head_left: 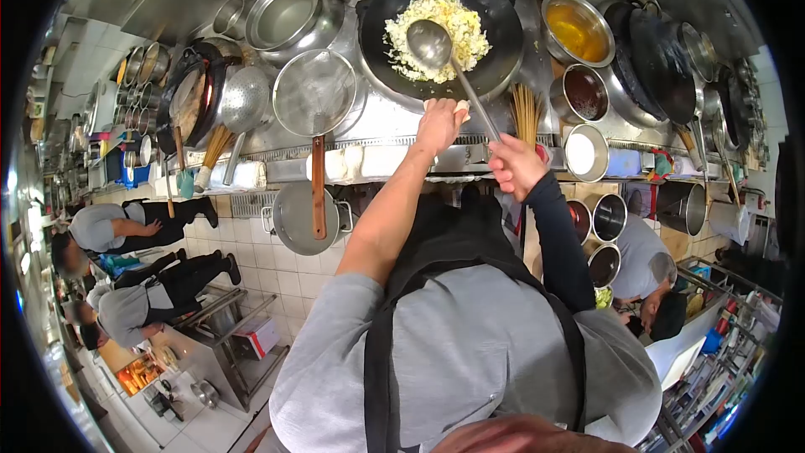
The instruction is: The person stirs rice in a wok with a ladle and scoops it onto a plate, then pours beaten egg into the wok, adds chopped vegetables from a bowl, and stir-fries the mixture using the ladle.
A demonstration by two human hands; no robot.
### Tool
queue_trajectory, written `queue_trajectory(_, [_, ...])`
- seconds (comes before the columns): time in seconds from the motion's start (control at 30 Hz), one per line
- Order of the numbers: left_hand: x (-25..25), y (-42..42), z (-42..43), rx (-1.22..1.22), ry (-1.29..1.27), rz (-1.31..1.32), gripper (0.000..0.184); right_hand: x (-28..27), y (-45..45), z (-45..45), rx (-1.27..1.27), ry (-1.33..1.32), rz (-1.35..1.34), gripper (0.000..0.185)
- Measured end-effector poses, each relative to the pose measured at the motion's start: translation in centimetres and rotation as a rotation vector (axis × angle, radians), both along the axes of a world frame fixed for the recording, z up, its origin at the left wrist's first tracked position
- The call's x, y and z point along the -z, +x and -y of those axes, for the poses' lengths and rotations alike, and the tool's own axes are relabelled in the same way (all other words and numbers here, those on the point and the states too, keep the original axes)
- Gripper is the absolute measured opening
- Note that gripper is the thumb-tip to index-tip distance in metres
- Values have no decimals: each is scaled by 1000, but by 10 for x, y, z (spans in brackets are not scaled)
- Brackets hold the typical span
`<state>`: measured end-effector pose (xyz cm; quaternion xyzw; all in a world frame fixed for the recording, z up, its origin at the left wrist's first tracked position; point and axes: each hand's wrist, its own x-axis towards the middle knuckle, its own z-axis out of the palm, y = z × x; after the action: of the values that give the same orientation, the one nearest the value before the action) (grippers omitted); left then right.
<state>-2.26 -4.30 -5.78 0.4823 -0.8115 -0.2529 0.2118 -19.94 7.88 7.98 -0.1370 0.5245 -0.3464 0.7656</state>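
Observation:
A large black wok (pixel 386 46) sits on the stove at the top centre, with chopped pale yellow and white food (pixel 465 23) in it. My left hand (pixel 440 127) is closed on a folded pale cloth (pixel 460 111) at the wok's near edge. My right hand (pixel 516 165) is wrapped round the handle of a metal ladle (pixel 430 44). The ladle's bowl rests on the food in the wok, and its handle slants down to the right.
Left of the wok are a wire strainer (pixel 314 91), a perforated skimmer (pixel 245 99) and a steel pot (pixel 285 15). At right stand a bowl of yellow liquid (pixel 579 29), a bamboo brush (pixel 527 113) and a white container (pixel 586 153). Several people stand farther off on both sides.

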Motion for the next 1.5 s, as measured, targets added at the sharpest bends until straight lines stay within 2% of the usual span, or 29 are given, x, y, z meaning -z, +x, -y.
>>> queue_trajectory(0.1, [0,0,-10,-9,-4,9,30,81,-17,30,198,150,607,20])
queue_trajectory(0.13, [0,1,-11,-3,-1,15,29,78,4,26,177,-14,210,22])
queue_trajectory(0.23, [4,3,-3,19,23,27,29,10,3,-24,62,-91,-103,21])
queue_trajectory(0.27, [4,2,-5,9,18,4,30,-2,-9,-36,43,-17,-29,20])
queue_trajectory(0.3, [4,1,-5,-8,15,-16,30,15,-28,-33,61,93,164,22])
queue_trajectory(0.33, [1,2,-5,5,47,32,31,54,-37,-20,154,97,369,22])
queue_trajectory(0.37, [-5,1,-7,-5,54,21,32,61,-32,-6,251,105,568,22])
queue_trajectory(0.43, [-4,2,-6,8,74,37,32,58,-34,-1,207,13,143,21])
queue_trajectory(0.5, [7,4,-6,8,34,-3,33,8,-30,-22,102,-73,-178,20])
queue_trajectory(0.53, [10,2,-2,6,8,-31,33,17,-48,-20,103,-18,-74,21])
queue_trajectory(0.63, [0,3,-3,32,54,2,35,90,-84,33,280,64,670,19])
queue_trajectory(0.67, [-7,3,-5,25,82,4,35,90,-78,50,214,-8,481,18])
queue_trajectory(0.7, [-7,3,-4,13,75,10,34,64,-63,59,156,-71,90,19])
queue_trajectory(0.77, [-2,2,-4,0,63,21,32,10,-47,63,106,-143,-153,19])
queue_trajectory(0.87, [0,0,-6,14,52,19,32,96,-87,118,166,-38,394,16])
queue_trajectory(0.9, [-3,1,-6,15,51,24,33,80,-77,130,159,-12,389,15])
queue_trajectory(0.97, [-7,-1,-8,-9,61,26,32,48,-41,135,5,-197,-238,16])
queue_trajectory(1.07, [2,-2,-6,-10,-5,19,30,39,-35,137,16,-203,-86,13])
queue_trajectory(1.17, [-8,-3,-9,-21,64,54,31,85,-38,171,98,-28,240,12])
queue_trajectory(1.2, [2,-4,-8,-34,19,45,29,58,-12,158,1,-161,-153,9])
queue_trajectory(1.23, [0,-4,-7,-35,29,55,29,40,7,144,-212,-379,-558,9])
queue_trajectory(1.3, [-7,-2,-9,-28,53,74,30,45,3,133,-92,-213,-142,17])
queue_trajectory(1.33, [-11,-2,-9,-21,84,106,29,64,-10,141,-22,-101,153,24])
queue_trajectory(1.43, [-4,-2,-8,-25,62,125,29,65,18,129,-39,-188,-201,27])
queue_trajectory(1.47, [-2,-1,-5,-21,43,118,29,46,29,114,-91,-254,-316,24])
queue_trajectory(1.5, [0,0,-5,-14,28,111,29,39,25,107,-90,-189,-115,22])
